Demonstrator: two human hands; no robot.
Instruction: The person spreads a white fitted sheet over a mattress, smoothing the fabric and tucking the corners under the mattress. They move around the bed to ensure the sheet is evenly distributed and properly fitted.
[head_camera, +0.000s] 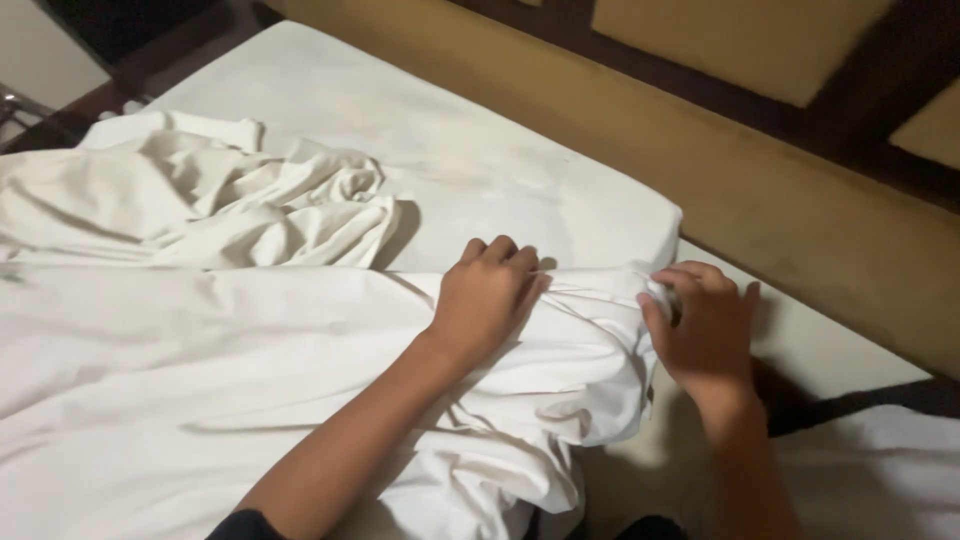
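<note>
bare mattress (450, 150) beyond crumpled sheet (230, 200)

A bare white mattress (480, 150) is being covered over its near half by a white sheet (200, 380), gathered into folds at the mattress corner. A crumpled heap of white linen (210, 195) is being carried farther back.

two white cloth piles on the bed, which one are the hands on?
The smooth white sheet at the mattress corner, gripped by both left hand and right hand; the crumpled white pile lies untouched.

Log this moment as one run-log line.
left hand: gripping white sheet | right hand: pinching sheet corner at mattress corner | crumpled sheet: on mattress, behind
</note>
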